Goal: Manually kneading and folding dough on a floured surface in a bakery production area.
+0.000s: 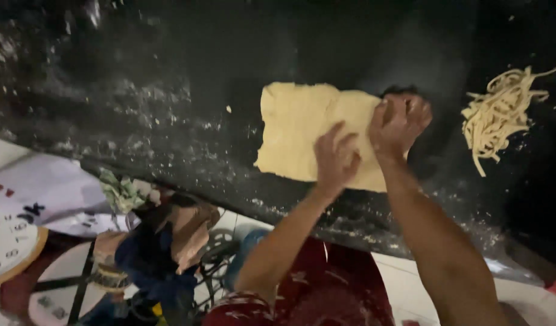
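Observation:
A folded sheet of pale yellow dough (302,130) lies on a dark, flour-dusted counter (169,108). My left hand (335,160) rests flat on the dough's near right part with its fingers spread. My right hand (400,121) is closed in a fist at the dough's right edge, around what looks like a dark handle (398,92); the rest of that thing is lost against the dark counter. A loose pile of cut noodle strips (498,111) lies on the counter, apart from the dough to the right.
The counter's front edge (241,202) runs diagonally below the dough. Below it are a round clock face (9,247), crumpled bags and cloth (163,241), a white tiled floor (404,278) and my red patterned clothing (326,290).

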